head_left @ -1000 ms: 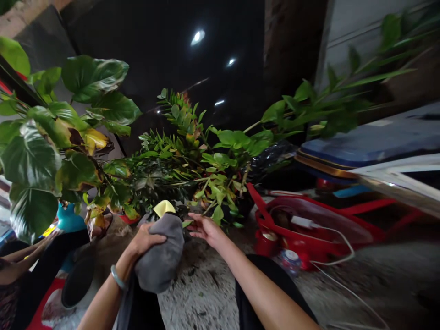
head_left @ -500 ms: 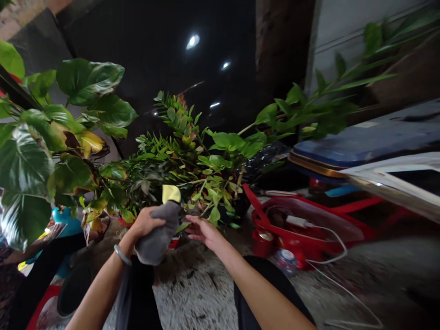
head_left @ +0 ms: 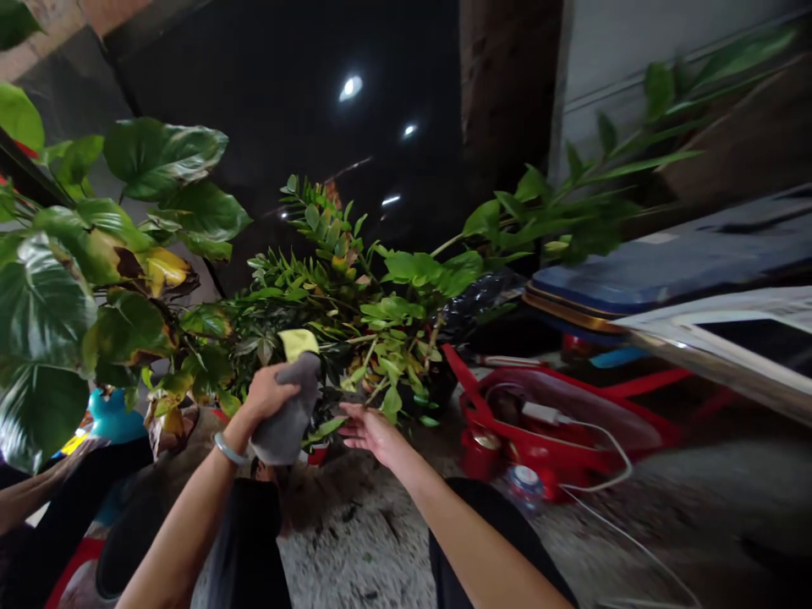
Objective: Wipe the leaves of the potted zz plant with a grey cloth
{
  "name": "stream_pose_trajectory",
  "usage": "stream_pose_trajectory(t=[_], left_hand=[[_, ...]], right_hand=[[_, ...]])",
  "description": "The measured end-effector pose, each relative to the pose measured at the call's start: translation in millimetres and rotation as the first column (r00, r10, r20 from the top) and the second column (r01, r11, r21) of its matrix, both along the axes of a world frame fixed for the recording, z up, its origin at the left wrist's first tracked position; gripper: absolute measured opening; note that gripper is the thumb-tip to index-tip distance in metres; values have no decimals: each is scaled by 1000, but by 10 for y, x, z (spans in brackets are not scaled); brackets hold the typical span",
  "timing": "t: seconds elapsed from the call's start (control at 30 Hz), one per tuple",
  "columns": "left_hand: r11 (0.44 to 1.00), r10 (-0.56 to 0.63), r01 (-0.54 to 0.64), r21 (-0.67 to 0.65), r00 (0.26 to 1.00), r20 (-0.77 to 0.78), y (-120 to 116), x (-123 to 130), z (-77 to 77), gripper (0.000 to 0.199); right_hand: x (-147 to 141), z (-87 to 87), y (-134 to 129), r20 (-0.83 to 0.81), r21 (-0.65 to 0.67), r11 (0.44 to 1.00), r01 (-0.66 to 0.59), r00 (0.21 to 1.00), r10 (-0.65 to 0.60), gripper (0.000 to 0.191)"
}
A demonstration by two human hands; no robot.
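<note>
Moved: left hand [head_left: 266, 393] higher, fingers closed on grey cloth [head_left: 285, 419]
Right hand [head_left: 371, 433]: open, empty, beside ZZ plant [head_left: 393, 313]
Red tub [head_left: 507, 397]: white cable [head_left: 618, 440] inside

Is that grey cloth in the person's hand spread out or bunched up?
Bunched up: the grey cloth is gathered into a wad in the left hand, with a yellow piece showing above it.

two hands [head_left: 270, 393], one gray cloth [head_left: 287, 413], one yellow cloth [head_left: 298, 342], one bangle [head_left: 228, 449], one red container [head_left: 507, 423]

Grey cloth [head_left: 285, 413] higher now (left hand [head_left: 270, 393])
</note>
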State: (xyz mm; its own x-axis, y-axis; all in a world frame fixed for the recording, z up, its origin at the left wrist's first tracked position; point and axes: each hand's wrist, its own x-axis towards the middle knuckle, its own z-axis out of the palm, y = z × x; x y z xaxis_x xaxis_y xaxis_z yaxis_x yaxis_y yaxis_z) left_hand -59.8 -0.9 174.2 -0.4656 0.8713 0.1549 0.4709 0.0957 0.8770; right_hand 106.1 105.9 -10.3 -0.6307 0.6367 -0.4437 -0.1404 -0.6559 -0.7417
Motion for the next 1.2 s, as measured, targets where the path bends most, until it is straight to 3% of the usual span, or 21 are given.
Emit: stream_pose_trajectory(t=[0.07, 0.13, 0.23, 0.3, 0.37, 0.4, 0.47, 0.53, 0.57, 0.63, 0.7, 0.77, 0.83, 0.9, 0.97, 1.03, 1.1, 1.13, 1.2], left_hand=[[986, -130, 131, -107, 991, 20, -161, 82, -34, 33], [979, -173, 182, -91, 980, 102, -296, 104, 121, 36], [994, -58, 45, 95, 989, 133, -280, 27, 462, 40], [970, 63, -88, 228, 991, 115, -139, -41, 539, 41], [962, 119, -132, 240, 991, 68, 7, -65, 411, 37], [978, 104, -106, 178, 994, 20, 50, -53, 284, 33], [999, -16, 12, -37, 996, -93, 33, 15, -10, 27], [961, -180, 149, -231, 976, -121, -132, 102, -220, 31], [940, -232, 197, -277, 968, -99, -258, 134, -253, 34], [937, -243, 227, -264, 970, -29, -543, 141, -155, 39], [980, -129, 137, -146, 990, 57, -797, 49, 96, 41], [996, 74, -80, 35, 984, 164, -949, -117, 349, 41], [921, 273, -335, 199, 919, 285, -974, -281, 453, 41], [837, 398, -500, 221, 834, 381, -907, -354, 332, 39], [854, 441, -514, 77, 796, 416, -833, -296, 32, 35], [931, 362, -348, -110, 836, 413, -833, -144, -305, 32], [970, 221, -158, -183, 887, 405, -929, 0, -509, 33], [978, 167, -98, -184, 897, 410, -999, 37, -526, 36], [988, 138, -95, -120, 891, 433, -1136, 15, -389, 41]], right_hand=[[21, -3, 0, 2, -4, 1000, -9, 1000, 9, 15], [41, 3, 1, 1, -8, 1000, -17, 1000, 17, 13], [46, 31, -7, 2, -11, 1000, -11, 1000, 11, 14], [32, 55, -20, 8, -8, 1000, -10, 1000, 10, 14], [15, 75, -35, 14, -7, 1000, -6, 1000, 6, 14], [10, 81, -42, 20, -9, 1000, -2, 1000, 2, 14], [8, 79, -47, 33, -14, 1000, 15, 999, -14, 13], [21, 60, -41, 47, -17, 999, 31, 998, -30, 10], [32, 48, -34, 51, -18, 999, 33, 998, -32, 9], [59, 27, -18, 45, -17, 1000, 27, 999, -26, 7], [82, 23, -6, 31, -14, 1000, 8, 999, -8, 8], [91, 41, -6, 16, -10, 1000, -5, 1000, 5, 12], [83, 74, -20, 7, -13, 1000, -3, 1000, 4, 14], [65, 106, -43, -4, -20, 1000, 8, 1000, -9, 14], [49, 121, -63, -5, -28, 999, 19, 1000, -19, 13], [45, 113, -74, 17, -30, 999, 30, 999, -29, 13], [54, 91, -73, 48, -25, 999, 32, 998, -31, 12], [61, 80, -69, 58, -25, 999, 29, 998, -27, 11], [74, 70, -60, 65, -31, 999, 18, 998, -16, 7]])
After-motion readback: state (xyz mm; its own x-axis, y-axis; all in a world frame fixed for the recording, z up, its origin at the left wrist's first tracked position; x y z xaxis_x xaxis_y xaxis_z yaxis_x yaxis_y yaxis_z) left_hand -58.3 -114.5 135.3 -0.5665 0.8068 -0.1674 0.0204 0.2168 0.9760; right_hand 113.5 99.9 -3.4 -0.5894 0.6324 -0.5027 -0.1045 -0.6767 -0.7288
